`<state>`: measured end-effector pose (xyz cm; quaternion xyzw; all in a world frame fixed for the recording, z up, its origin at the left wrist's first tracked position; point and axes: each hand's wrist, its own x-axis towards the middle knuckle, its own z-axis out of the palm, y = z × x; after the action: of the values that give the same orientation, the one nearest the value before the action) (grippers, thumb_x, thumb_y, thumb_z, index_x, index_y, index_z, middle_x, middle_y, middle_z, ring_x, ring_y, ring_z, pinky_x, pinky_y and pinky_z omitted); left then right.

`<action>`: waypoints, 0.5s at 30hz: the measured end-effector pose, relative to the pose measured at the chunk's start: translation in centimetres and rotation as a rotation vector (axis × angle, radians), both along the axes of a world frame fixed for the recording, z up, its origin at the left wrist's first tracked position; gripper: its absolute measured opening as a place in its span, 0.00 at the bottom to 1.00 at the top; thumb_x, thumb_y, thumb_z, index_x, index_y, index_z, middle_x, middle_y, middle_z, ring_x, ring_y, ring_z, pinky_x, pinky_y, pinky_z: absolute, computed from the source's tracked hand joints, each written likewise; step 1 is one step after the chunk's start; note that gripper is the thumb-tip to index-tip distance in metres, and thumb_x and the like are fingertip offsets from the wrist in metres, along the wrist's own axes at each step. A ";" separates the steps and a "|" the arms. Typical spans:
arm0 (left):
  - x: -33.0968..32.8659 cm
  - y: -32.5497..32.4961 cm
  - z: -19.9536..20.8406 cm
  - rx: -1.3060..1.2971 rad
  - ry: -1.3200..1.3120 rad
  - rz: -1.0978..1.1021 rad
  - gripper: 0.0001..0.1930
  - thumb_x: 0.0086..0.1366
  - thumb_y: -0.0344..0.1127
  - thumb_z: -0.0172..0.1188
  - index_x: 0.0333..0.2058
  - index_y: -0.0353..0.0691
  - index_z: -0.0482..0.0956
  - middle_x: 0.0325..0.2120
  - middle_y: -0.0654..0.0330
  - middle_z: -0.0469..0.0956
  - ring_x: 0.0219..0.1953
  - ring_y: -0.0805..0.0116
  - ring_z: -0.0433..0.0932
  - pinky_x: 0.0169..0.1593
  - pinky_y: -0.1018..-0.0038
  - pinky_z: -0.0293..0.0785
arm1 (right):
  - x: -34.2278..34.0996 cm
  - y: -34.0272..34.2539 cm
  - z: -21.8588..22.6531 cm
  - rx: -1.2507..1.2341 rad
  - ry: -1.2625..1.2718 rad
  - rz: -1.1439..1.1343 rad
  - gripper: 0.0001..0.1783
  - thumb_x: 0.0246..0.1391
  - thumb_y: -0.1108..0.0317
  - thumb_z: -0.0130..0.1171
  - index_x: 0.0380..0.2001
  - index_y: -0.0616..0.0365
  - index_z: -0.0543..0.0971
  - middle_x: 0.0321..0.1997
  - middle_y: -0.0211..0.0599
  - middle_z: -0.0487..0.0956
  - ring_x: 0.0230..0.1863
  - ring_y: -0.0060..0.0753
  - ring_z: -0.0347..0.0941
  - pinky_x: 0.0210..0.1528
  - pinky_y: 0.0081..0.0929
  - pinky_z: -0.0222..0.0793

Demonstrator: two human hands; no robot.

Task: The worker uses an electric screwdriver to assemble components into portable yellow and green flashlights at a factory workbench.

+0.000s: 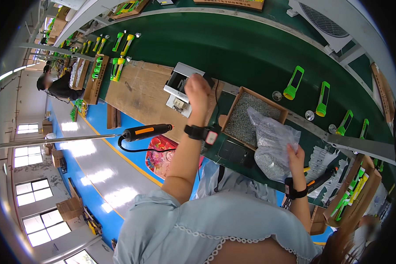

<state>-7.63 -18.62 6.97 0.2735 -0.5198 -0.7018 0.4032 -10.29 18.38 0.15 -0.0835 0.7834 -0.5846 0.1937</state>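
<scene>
My right hand (296,159) is closed on the side of a clear plastic bag (273,143) filled with small grey metal pieces that look like screws. The bag's upper end leans over the near right side of a cardboard box (282,115), which holds a layer of similar pieces (246,115). Over the right side of a silver machine with a dark opening (183,75), my left hand (198,91) has its fingers curled in. What those fingers hold, if anything, is too small or hidden to make out.
An electric screwdriver (146,132) hangs left of my left forearm. A flat black object (236,153) lies by the box. Green flashlight bodies (294,82) line the green bench beyond, with round silver parts (277,95). At right stands a carton of green and yellow parts (354,193).
</scene>
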 end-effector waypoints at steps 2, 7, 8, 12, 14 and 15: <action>0.6 -6.3 0.2 -0.066 0.067 0.089 0.19 0.71 0.44 0.40 0.20 0.43 0.61 0.12 0.70 0.56 0.12 0.80 0.53 0.15 0.81 0.47 | 0.0 0.0 0.5 0.034 -0.062 0.007 0.16 0.54 0.58 0.59 0.31 0.63 0.76 0.19 0.22 0.70 0.20 0.13 0.60 0.21 0.18 0.55; 1.7 -14.2 -2.6 -0.192 0.010 0.110 0.19 0.70 0.44 0.40 0.21 0.43 0.62 0.13 0.70 0.57 0.13 0.81 0.53 0.16 0.81 0.47 | 0.1 -0.3 0.5 0.016 -0.037 -0.011 0.16 0.53 0.58 0.59 0.31 0.62 0.76 0.18 0.22 0.70 0.18 0.12 0.61 0.19 0.16 0.54; 1.8 -14.6 -3.4 -0.188 -0.022 0.105 0.19 0.70 0.43 0.40 0.20 0.43 0.62 0.14 0.70 0.57 0.13 0.81 0.54 0.16 0.81 0.48 | 0.1 -0.4 0.6 0.021 -0.042 -0.023 0.15 0.53 0.58 0.59 0.31 0.62 0.75 0.18 0.22 0.70 0.19 0.12 0.61 0.19 0.16 0.54; 1.8 -14.7 -4.7 -0.151 -0.072 0.085 0.17 0.69 0.40 0.40 0.20 0.42 0.62 0.13 0.69 0.57 0.14 0.80 0.55 0.18 0.81 0.49 | 0.2 -0.2 0.3 0.036 -0.059 -0.043 0.15 0.53 0.59 0.59 0.30 0.63 0.75 0.18 0.22 0.70 0.18 0.12 0.61 0.19 0.16 0.54; 1.7 -14.7 -4.8 -0.134 -0.071 0.140 0.16 0.68 0.38 0.40 0.20 0.42 0.62 0.14 0.68 0.58 0.14 0.80 0.55 0.18 0.81 0.50 | 0.1 -0.1 0.2 0.016 -0.076 -0.044 0.15 0.53 0.59 0.59 0.30 0.63 0.75 0.19 0.23 0.71 0.19 0.13 0.62 0.20 0.17 0.55; 1.7 -14.8 -4.8 -0.126 -0.066 0.198 0.15 0.67 0.37 0.40 0.20 0.41 0.63 0.14 0.68 0.58 0.14 0.79 0.56 0.18 0.80 0.50 | 0.2 -0.1 0.1 0.018 -0.075 -0.044 0.15 0.53 0.59 0.59 0.30 0.63 0.75 0.19 0.23 0.71 0.19 0.13 0.62 0.20 0.17 0.55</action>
<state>-5.96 -33.44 2.12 0.3209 -0.5462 -0.6150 0.4696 -10.12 18.25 0.20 -0.0424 0.7825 -0.5843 0.2108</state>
